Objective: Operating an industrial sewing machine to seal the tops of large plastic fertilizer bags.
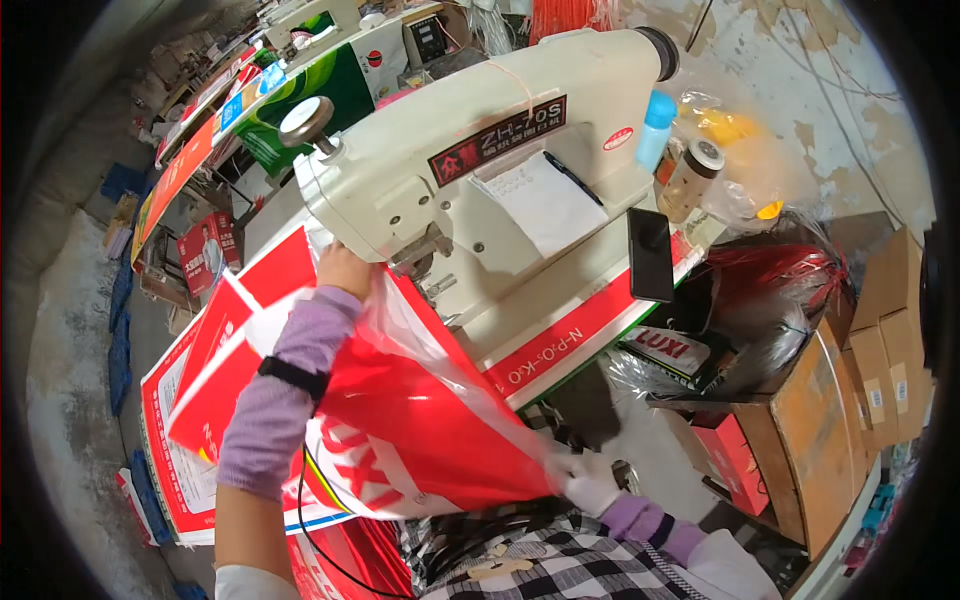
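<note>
A red and white printed plastic sack (430, 420) stretches across my lap and up to the cream sewing machine (400, 160). At the sack's upper end, close under the left end of the machine head, my bare left hand (343, 268) is closed on its edge; the fingertips are partly hidden. My right hand (590, 482), in a white glove and slightly blurred, pinches the sack's lower right corner near my checked apron (540, 550). A clear film-like liner (440, 350) shows along the sack's upper edge. The machine's needle area (432, 255) is just right of my left hand.
On the machine bed lie white paper (540, 205), a pen (573, 180) and a black phone (652, 255). A blue bottle (655, 130) and a lidded jar (692, 180) stand behind. Cardboard boxes (820, 430) fill the right. More red sacks (180, 450) lie at left.
</note>
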Motion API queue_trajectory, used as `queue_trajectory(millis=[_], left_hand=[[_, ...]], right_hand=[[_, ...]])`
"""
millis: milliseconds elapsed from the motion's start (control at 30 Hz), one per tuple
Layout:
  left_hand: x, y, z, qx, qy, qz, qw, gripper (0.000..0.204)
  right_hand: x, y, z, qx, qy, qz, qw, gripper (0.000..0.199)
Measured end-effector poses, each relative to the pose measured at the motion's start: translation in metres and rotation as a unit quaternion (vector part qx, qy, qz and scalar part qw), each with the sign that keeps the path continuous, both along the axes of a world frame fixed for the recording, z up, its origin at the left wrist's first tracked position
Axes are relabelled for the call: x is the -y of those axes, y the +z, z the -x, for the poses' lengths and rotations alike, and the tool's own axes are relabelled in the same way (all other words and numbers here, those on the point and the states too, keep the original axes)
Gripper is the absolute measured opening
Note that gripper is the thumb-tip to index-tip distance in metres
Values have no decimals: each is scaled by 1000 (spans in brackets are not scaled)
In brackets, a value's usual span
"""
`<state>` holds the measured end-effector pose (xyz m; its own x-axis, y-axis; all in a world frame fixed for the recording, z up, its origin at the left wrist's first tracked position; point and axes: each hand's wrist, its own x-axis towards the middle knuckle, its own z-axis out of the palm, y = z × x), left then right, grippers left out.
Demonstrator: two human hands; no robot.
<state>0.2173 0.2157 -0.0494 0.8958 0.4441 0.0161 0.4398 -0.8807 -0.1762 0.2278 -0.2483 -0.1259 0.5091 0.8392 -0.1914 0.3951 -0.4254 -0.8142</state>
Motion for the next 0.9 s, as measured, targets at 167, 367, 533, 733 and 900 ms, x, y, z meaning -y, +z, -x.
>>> queue_trajectory(millis=[167,367,533,733,900], left_hand=[[147,22,34,-210,-283,208,913,36],[20,102,105,-286,-73,-128,947,26],[75,63,220,-262,-186,93,942,29],[212,44,209,161,204,760,596,36],[222,61,157,77,148,764,623,8]], right_hand=[[-92,14,-7,3,-41,-109,993,35],[-223,25,-31,115,-18,-181,977,29],[-227,35,-38,-482,-249,-366,756,18],[-198,15,91,-608,47,-317,727,35],[-176,38,24,-643,-101,-260,713,50]])
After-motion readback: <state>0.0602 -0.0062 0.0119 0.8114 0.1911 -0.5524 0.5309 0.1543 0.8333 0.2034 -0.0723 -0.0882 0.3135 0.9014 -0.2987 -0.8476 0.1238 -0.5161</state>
